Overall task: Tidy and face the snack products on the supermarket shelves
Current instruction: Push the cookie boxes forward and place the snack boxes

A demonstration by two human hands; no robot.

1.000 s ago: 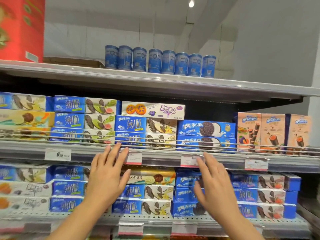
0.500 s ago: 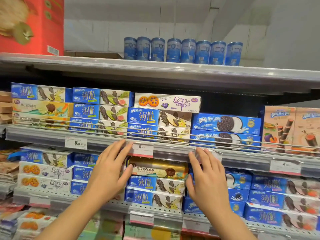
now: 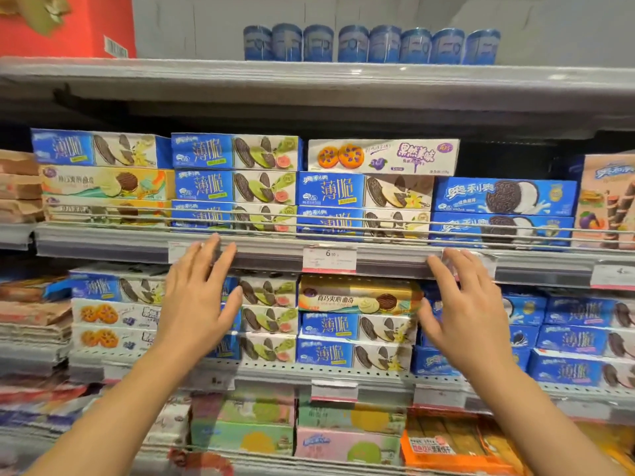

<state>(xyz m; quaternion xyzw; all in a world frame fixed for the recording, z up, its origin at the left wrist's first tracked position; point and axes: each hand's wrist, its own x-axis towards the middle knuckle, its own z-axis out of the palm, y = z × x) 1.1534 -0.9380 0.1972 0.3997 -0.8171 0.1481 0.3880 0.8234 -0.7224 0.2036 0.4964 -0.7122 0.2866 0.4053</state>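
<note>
Both your hands are raised before the shelves, fingers straight and spread, grasping nothing. Your left hand (image 3: 197,300) covers a stack of flat blue cardboard boxes (image 3: 268,319) on the lower shelf; whether it touches them you cannot tell. Your right hand (image 3: 469,314) hovers by the grey shelf edge (image 3: 395,261), its fingertips over a paper price tag. Between your hands lies a glossy gold box (image 3: 357,295) on two blue ones. Above, behind thin wire rails, long rectangular boxes lie stacked, a white box (image 3: 383,156) topmost. Round blue tins (image 3: 371,44) line the top shelf.
</note>
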